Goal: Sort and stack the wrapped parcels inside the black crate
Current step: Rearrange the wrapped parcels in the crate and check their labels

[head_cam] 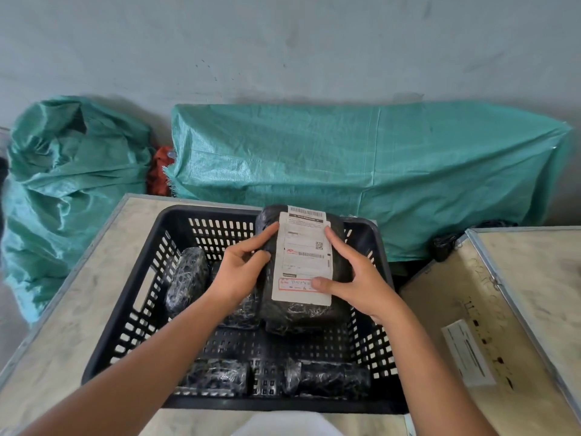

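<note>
Over the black crate (125, 316), at about one o'clock from its middle, I've got both hands on a big wrapped parcel (301, 306) with a white shipping label (303, 256) facing up. My left hand (240, 272) presses its left side, fingers (267, 232) curled onto the black wrap and touching the label's edge. My right hand (358, 278) clamps the right side, thumb lying across the label's red-boxed bottom corner, index finger up along the label's right edge. So both sets of fingers are closed on the same parcel. It sits on top of other wrapped parcels inside the crate, though I can't tell how much weight rests on them. At nine o'clock in the crate a smaller parcel (187, 278) leans near the left wall. At seven o'clock one (217, 376) lies flat by the near wall, and at five o'clock a longer one (327, 377) lies beside it, slightly apart. The crate stands on a pale counter (72, 297); green sacks (345, 158) lie at twelve o'clock against the wall.
</note>
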